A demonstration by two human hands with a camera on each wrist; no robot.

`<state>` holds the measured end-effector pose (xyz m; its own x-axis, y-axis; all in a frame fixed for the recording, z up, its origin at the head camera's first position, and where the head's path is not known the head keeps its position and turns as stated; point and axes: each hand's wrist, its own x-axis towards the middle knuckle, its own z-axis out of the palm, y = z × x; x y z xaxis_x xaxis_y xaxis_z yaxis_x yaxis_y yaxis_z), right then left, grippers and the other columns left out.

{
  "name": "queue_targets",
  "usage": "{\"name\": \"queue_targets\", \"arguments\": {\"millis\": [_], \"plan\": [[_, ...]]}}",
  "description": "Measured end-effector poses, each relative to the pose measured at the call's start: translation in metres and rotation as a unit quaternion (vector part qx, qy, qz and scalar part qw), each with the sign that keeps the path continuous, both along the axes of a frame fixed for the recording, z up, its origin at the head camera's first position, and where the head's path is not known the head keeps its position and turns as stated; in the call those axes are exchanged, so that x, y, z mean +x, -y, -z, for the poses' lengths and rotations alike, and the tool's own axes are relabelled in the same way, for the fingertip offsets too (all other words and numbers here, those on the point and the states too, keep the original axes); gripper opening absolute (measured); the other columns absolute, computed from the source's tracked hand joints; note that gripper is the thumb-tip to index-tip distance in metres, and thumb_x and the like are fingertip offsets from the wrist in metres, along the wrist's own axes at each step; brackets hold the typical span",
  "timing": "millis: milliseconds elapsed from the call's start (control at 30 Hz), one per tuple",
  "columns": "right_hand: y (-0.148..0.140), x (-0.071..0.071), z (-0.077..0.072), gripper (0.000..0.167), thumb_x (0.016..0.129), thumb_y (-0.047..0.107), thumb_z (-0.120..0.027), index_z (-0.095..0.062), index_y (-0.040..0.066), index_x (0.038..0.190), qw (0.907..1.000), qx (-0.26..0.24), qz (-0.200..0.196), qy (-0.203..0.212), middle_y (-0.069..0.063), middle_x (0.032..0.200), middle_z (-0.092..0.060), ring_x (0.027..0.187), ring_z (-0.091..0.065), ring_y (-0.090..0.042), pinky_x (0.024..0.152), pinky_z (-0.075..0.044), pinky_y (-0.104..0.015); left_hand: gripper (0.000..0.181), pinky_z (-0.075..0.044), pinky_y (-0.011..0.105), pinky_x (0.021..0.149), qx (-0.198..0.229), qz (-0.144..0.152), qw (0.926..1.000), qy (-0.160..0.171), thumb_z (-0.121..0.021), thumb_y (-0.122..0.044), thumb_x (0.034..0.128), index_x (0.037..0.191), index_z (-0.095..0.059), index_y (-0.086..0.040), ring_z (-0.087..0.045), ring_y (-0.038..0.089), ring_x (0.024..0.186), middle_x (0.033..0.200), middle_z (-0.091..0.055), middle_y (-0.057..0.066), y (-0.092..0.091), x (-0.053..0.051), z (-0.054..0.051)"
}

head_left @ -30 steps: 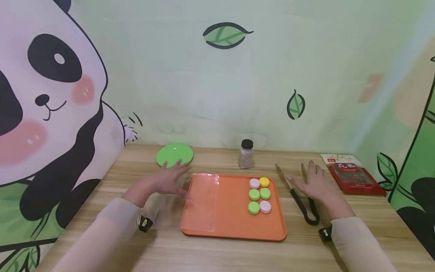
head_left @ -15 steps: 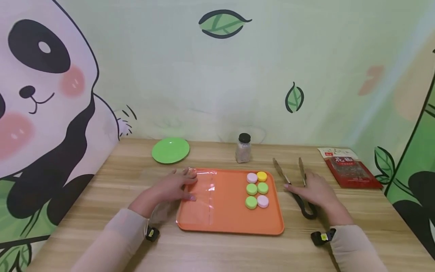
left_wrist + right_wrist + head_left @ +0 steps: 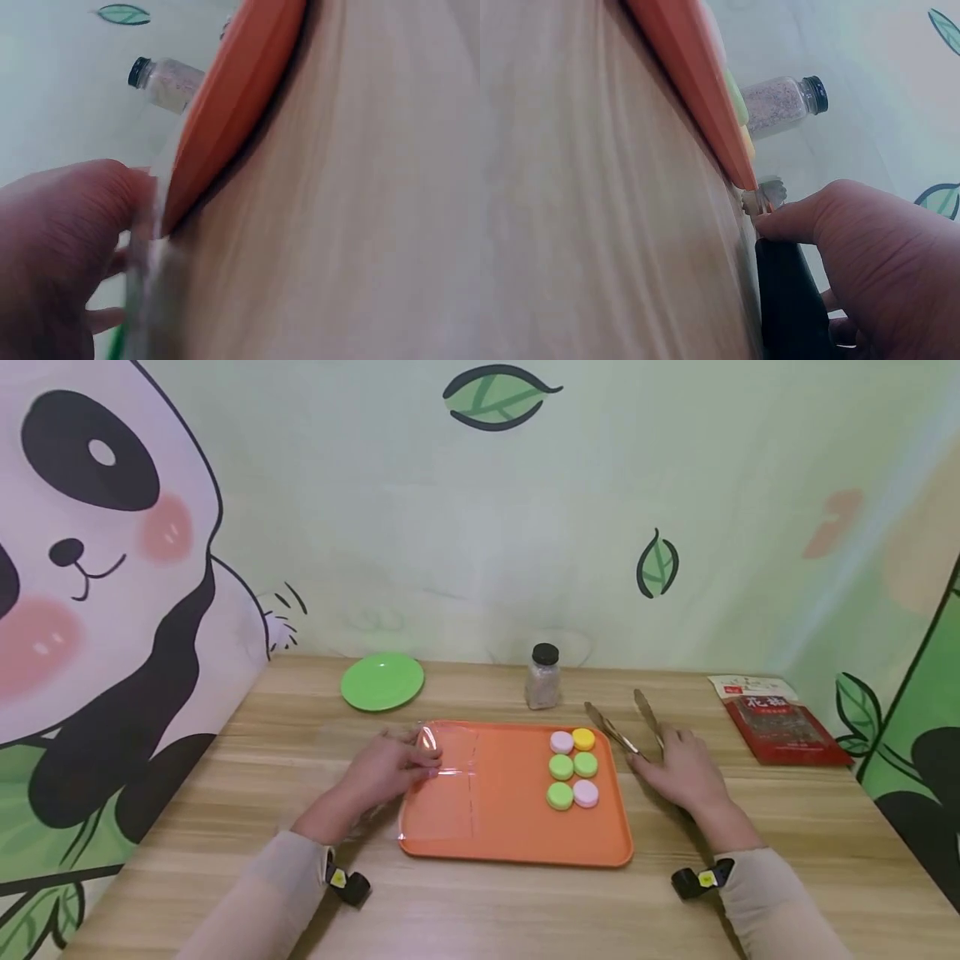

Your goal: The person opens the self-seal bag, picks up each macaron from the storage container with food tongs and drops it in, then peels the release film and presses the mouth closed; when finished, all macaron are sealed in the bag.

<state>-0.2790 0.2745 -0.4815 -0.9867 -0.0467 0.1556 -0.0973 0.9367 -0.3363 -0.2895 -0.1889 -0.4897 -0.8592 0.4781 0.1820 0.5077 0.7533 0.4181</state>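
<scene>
My left hand [image 3: 382,768] pinches a clear plastic sheet [image 3: 442,814] between thumb and fingers. The sheet covers the left part of an orange tray [image 3: 517,827] and reaches past its left rim onto the table. Several macarons [image 3: 560,767] in green, pink and yellow sit in two columns at the tray's right end. To the right of the tray, my right hand [image 3: 686,772] grips metal tongs [image 3: 606,724], whose tips stand apart and point away from me. In the right wrist view, the thumb lies along the tongs' black handle [image 3: 787,300].
Behind the tray stands a glass jar [image 3: 543,681] with a black lid. A green plate [image 3: 382,682] is at the back left. At the back right lies a red packet [image 3: 783,731]. A painted wall [image 3: 480,568] closes off the table's far edge.
Both hands have come down. The left has taken hold of the plastic sheet and creased it. The right has closed around the tongs, whose tips have shifted slightly left and drawn closer together.
</scene>
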Motion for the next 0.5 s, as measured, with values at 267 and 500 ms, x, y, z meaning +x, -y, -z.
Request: {"name": "queue_targets", "arguments": {"millis": [267,500], "plan": [[-0.003,-0.002,0.008,0.083,0.091,0.05,-0.064,-0.043,-0.015,0.138,0.9999,-0.004,-0.003,-0.01,-0.04,0.123,-0.051,0.111,-0.051,-0.057,0.087,-0.045,-0.067,0.005,-0.029,0.062,0.109,0.076,-0.03,0.9934,-0.081,-0.077,-0.028,0.0899,0.091,-0.078,-0.022,-0.06,0.028,0.122,0.1,-0.075,-0.006,-0.004,-0.003,-0.002],[-0.004,0.0,0.003,0.071,0.094,0.038,-0.062,-0.044,-0.013,0.138,0.9996,0.007,0.009,-0.027,-0.04,0.122,-0.051,0.107,-0.052,-0.058,0.082,-0.046,-0.067,0.006,-0.049,0.037,0.074,0.147,-0.04,0.9862,-0.065,-0.073,-0.023,0.0936,0.093,-0.07,-0.017,-0.059,0.014,0.081,0.091,-0.071,-0.005,-0.024,-0.007,-0.018]]}}
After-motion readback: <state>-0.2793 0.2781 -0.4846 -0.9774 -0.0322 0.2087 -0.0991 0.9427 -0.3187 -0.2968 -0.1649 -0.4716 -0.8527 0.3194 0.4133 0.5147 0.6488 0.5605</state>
